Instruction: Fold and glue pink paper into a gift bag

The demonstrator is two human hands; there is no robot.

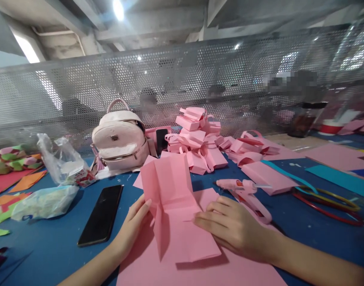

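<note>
A creased sheet of pink paper (pixel 177 186), partly folded with its far part standing up, is between my two hands. My left hand (pixel 139 214) pinches its left edge, thumb on the near side. My right hand (pixel 229 222) has its fingers closed on the right edge, and that grip is partly hidden. Beneath lies a larger flat pink sheet (pixel 152 270). Just past my right hand is a pink glue gun (pixel 250 196), lying on its side. Behind the folded paper rises a pile of pink paper boxes (pixel 194 137) with strap handles.
A black phone (pixel 101 214) lies left of my left hand on the blue table (pixel 59 254). Farther back stand a pale pink backpack (pixel 121 139) and a plastic bag (pixel 55 157). Coloured hoops (pixel 328 204) and a blue strip (pixel 343 178) lie right. A perforated metal screen (pixel 182 79) borders the back.
</note>
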